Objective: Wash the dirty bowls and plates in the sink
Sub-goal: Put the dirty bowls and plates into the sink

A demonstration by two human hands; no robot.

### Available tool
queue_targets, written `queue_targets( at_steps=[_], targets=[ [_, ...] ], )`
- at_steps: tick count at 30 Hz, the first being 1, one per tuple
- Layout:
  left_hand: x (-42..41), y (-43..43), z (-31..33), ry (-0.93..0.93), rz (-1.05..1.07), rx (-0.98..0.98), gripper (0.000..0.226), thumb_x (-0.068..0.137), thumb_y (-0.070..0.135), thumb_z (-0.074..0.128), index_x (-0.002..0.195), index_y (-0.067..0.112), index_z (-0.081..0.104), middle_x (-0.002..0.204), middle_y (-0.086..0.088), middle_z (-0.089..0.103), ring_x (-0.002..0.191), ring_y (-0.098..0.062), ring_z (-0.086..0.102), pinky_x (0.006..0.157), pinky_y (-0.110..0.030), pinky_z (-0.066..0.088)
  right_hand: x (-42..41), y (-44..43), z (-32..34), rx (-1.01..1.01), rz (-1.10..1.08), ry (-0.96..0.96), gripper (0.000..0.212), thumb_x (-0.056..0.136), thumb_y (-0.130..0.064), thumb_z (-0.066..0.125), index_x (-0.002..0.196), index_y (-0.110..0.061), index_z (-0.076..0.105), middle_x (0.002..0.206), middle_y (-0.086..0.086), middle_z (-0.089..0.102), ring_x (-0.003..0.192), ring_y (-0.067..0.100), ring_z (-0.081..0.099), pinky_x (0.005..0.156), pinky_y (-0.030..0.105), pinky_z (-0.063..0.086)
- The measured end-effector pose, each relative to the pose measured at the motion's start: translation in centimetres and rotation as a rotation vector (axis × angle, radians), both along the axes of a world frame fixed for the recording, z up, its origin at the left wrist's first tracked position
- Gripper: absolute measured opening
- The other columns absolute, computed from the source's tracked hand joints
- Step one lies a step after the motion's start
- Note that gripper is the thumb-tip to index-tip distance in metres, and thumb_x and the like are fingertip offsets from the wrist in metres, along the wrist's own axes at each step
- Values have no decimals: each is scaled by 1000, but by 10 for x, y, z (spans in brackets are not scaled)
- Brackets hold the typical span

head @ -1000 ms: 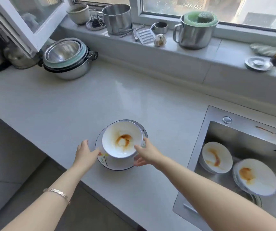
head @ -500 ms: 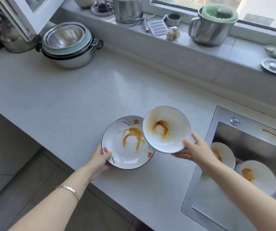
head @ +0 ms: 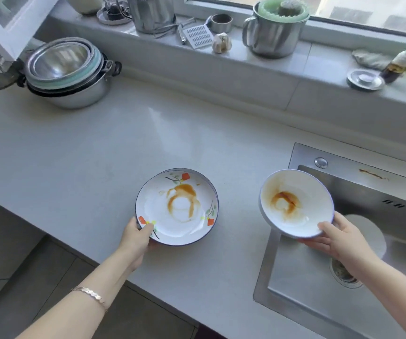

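**Dirty plate in one hand, dirty bowl in the other**

So the left hand (head: 137,237) grips the round white plate with the blue rim and orange flowers (head: 177,226) by its near-left edge, thumb curled over the rim and fingers tucked under. The plate has a brown sauce ring in the middle and sits over the pale grey countertop (head: 74,155). Can't tell if it's fully lifted off.

The right hand (head: 339,238) holds the white bowl with a thin blue rim (head: 295,204), thumb over the near rim and fingers spread beneath. The bowl is tilted toward the camera, right above the left edge of the stainless steel sink (head: 304,152), and it has a brown smear inside too. Another white dish (head: 368,231) lies in the sink, half hidden behind that hand. Stacked steel bowls in a pot (head: 67,69) sit at the counter's far left.
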State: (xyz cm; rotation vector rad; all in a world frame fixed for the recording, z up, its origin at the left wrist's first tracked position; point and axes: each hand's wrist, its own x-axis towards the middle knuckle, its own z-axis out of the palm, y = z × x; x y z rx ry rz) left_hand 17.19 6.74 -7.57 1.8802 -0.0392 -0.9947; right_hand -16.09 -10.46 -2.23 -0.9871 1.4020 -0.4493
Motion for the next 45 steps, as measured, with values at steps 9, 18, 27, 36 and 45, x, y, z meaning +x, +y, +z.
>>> queue_targets(
  at_steps=[9,18,27,36,45],
  targets=[
    [-87,-44,50,-73,-211,-114,26,93,-7,41,93,16,53,88,-1,62,74,-15,59,49,-22,54,-100,6,8,10,-10,64,39,92,6,36,116,-22,49,82,12,66,56,25,70,51,23,56],
    [-223,-115,34,-6,-251,-132,30,92,-7,41,112,12,51,92,1,62,80,-18,61,58,-29,58,-203,15,-74,166,248,274,42,90,2,35,120,-28,36,92,8,61,65,21,65,53,25,55],
    [-282,-129,15,-105,-326,-64,26,93,-2,46,105,19,55,93,2,66,84,-19,62,76,-36,54,-189,11,-177,362,282,244,54,85,7,32,135,-12,34,99,7,50,76,22,49,35,19,44],
    [-295,-127,5,-101,-338,-33,27,95,-2,44,113,17,52,95,-1,64,83,-19,61,57,-26,57,-185,9,-194,218,361,251,51,89,6,39,137,-10,37,130,7,52,117,23,49,98,28,37],
    [-331,-144,4,-14,-496,-31,34,94,-2,46,119,21,50,93,-6,62,82,-20,59,55,-28,55,-236,-18,-88,237,-11,-81,19,97,-31,45,109,-17,49,92,12,60,70,19,65,63,24,55]
  ],
)
